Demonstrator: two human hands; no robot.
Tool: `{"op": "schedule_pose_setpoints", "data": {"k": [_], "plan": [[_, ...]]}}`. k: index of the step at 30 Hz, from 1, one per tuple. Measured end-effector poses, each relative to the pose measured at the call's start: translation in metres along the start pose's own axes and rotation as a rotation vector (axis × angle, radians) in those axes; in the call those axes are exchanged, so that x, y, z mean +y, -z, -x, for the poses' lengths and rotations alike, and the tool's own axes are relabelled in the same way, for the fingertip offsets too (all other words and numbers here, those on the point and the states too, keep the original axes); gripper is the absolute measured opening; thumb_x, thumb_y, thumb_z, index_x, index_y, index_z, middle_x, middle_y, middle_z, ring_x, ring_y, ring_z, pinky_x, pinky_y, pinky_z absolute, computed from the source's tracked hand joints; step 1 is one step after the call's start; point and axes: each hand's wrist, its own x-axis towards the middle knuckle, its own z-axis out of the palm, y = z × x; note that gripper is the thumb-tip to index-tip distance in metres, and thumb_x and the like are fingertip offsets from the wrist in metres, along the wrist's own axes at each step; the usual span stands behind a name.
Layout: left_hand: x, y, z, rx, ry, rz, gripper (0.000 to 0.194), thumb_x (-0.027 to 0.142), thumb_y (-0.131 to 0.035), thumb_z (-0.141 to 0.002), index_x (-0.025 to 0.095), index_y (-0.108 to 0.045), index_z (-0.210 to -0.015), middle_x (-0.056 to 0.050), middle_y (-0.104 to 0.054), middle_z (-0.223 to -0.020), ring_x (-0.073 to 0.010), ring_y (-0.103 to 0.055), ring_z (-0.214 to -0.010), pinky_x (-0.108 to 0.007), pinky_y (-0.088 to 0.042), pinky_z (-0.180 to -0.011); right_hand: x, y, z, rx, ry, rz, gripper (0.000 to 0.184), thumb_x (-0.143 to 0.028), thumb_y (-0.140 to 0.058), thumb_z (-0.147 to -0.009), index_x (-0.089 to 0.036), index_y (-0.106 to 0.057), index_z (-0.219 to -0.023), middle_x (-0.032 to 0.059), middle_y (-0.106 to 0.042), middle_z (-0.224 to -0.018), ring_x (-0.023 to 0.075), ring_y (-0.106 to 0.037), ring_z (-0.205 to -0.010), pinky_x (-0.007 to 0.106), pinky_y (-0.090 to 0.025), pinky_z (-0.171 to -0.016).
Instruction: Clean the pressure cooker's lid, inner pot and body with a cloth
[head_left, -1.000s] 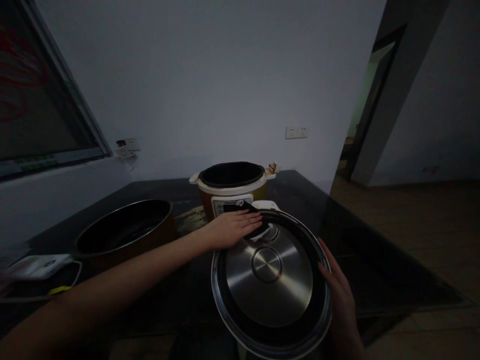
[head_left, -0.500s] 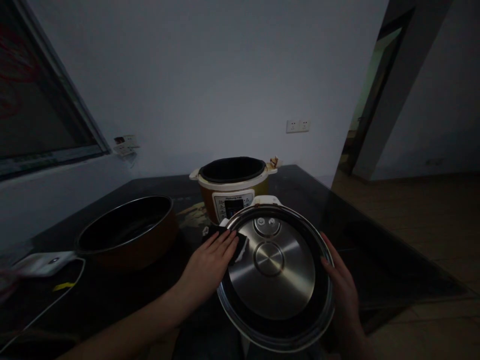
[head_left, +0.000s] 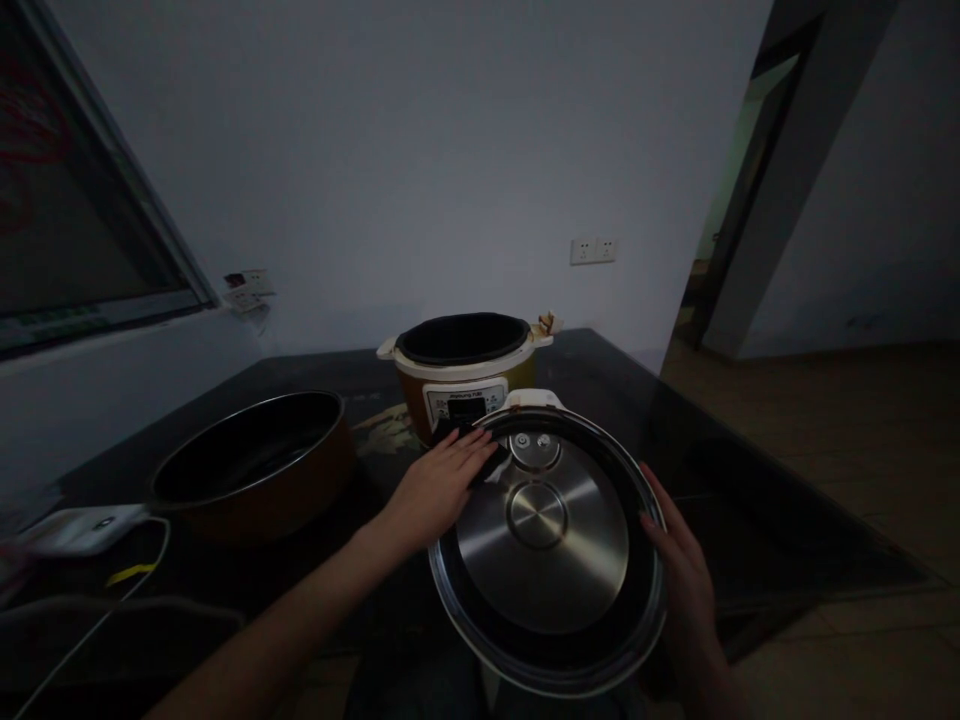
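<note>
A round lid (head_left: 559, 585) is held tilted in front of the cooker, over the near side of the table, with its steel underside turned to the viewer; whether its lower edge is propped on anything cannot be told. A dark cloth (head_left: 490, 467) is laid against its upper left rim, just beside two small valve fittings (head_left: 533, 441). The cloth is covered by the left hand (head_left: 433, 490), whose fingers are kept close together and nearly straight; whether it is also pinched by the thumb is hidden. The lid's right edge is gripped between the thumb and fingers of the right hand (head_left: 684, 568). Wiping of the underside is judged to be in hand, and not finished, since the cloth is pressed to the rim. The steel centre looks smooth and shiny, but in the dim light it cannot be told which parts have been wiped or which are left. Behind the lid, the cooker (head_left: 411, 388) is left uncovered, so the lid has not been fitted. To the left, a brown pot (head_left: 330, 472) is set apart on the dark table (head_left: 600, 385), near a white device (head_left: 84, 528) with a cable.
</note>
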Motion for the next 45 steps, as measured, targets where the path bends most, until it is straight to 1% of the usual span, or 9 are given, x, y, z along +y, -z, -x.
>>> {"op": "schedule_pose_setpoints", "data": {"k": [4,11,17,22,28,34,37,39,45], "plan": [[-0.002,-0.002,-0.003,0.009,0.0,0.034,0.053,0.006,-0.047,-0.084,0.013,-0.044,-0.136,-0.011,-0.046,-0.146,-0.0171,-0.037,-0.137,-0.043,-0.028,-0.115,-0.001,-0.002,0.001,0.01,0.028,0.02,0.056,-0.044,-0.069,-0.074,-0.032,-0.059,-0.128,-0.0001,-0.053,-0.139,0.0282,-0.04,-0.134,0.042,-0.028,-0.112],[0.004,-0.01,0.047,0.001,-0.049,-0.066,0.053,0.002,-0.051,-0.075,0.011,-0.053,-0.127,-0.015,-0.048,-0.143,-0.0259,-0.04,-0.135,-0.049,-0.035,-0.111,-0.002,-0.003,0.0,0.031,0.045,0.035,0.057,-0.044,-0.07,-0.073,-0.03,-0.06,-0.127,0.0006,-0.054,-0.138,0.0283,-0.04,-0.134,0.042,-0.026,-0.113],[-0.012,0.002,0.07,-0.029,-0.174,0.047,0.056,0.001,-0.049,-0.072,0.016,-0.054,-0.126,-0.012,-0.057,-0.133,-0.0229,-0.047,-0.13,-0.045,-0.04,-0.108,-0.001,-0.004,0.001,0.038,0.024,0.014,0.058,-0.043,-0.069,-0.073,-0.029,-0.059,-0.128,0.0013,-0.054,-0.138,0.0289,-0.041,-0.133,0.042,-0.029,-0.112],[-0.004,0.0,0.085,0.029,-0.263,0.171,0.047,0.01,-0.045,-0.077,0.016,-0.053,-0.122,-0.011,-0.066,-0.118,-0.0198,-0.059,-0.114,-0.043,-0.041,-0.106,0.001,-0.004,0.0,0.032,0.04,0.021,0.057,-0.042,-0.069,-0.074,-0.029,-0.058,-0.129,0.0013,-0.054,-0.138,0.0293,-0.041,-0.133,0.043,-0.029,-0.111],[0.029,-0.018,0.107,0.066,-0.358,0.3,0.042,0.033,-0.032,-0.094,0.014,-0.051,-0.126,-0.012,-0.069,-0.116,-0.019,-0.061,-0.111,-0.039,-0.044,-0.103,0.004,-0.002,-0.003,0.017,0.042,-0.009,0.054,-0.041,-0.068,-0.076,-0.031,-0.059,-0.128,0.0007,-0.054,-0.138,0.0284,-0.043,-0.132,0.043,-0.029,-0.111],[0.072,-0.035,0.111,0.194,-0.376,0.2,0.048,0.034,-0.024,-0.098,0.011,-0.051,-0.131,-0.009,-0.067,-0.121,-0.0184,-0.059,-0.116,-0.036,-0.039,-0.108,0.008,0.0,-0.004,-0.003,0.054,-0.049,0.05,-0.038,-0.067,-0.078,-0.03,-0.059,-0.127,0.0,-0.054,-0.138,0.0268,-0.042,-0.133,0.042,-0.029,-0.111],[0.099,-0.043,0.104,0.329,-0.37,0.184,0.045,0.025,-0.024,-0.099,0.01,-0.055,-0.127,-0.005,-0.068,-0.12,-0.015,-0.061,-0.113,-0.03,-0.039,-0.108,0.009,-0.001,-0.003,-0.012,0.036,-0.096,0.051,-0.036,-0.067,-0.079,-0.03,-0.058,-0.129,0.0003,-0.055,-0.137,0.0266,-0.043,-0.132,0.043,-0.028,-0.112],[0.117,-0.048,0.096,0.333,-0.361,0.154,0.043,0.019,-0.026,-0.097,0.009,-0.055,-0.128,-0.004,-0.066,-0.125,-0.0138,-0.06,-0.115,-0.026,-0.043,-0.104,0.008,-0.002,-0.002,-0.01,0.046,-0.099,0.051,-0.036,-0.067,-0.079,-0.028,-0.058,-0.129,0.0009,-0.055,-0.137,0.0266,-0.043,-0.132,0.043,-0.027,-0.113],[0.164,-0.069,0.06,0.268,-0.276,0.184,0.058,0.041,-0.038,-0.094,0.002,-0.044,-0.136,-0.014,-0.06,-0.13,-0.0203,-0.062,-0.114,-0.027,-0.053,-0.09,0.009,0.0,-0.003,0.019,0.059,-0.062,0.053,-0.04,-0.068,-0.077,-0.028,-0.058,-0.128,0.0009,-0.054,-0.138,0.0264,-0.042,-0.133,0.042,-0.026,-0.113]]}}
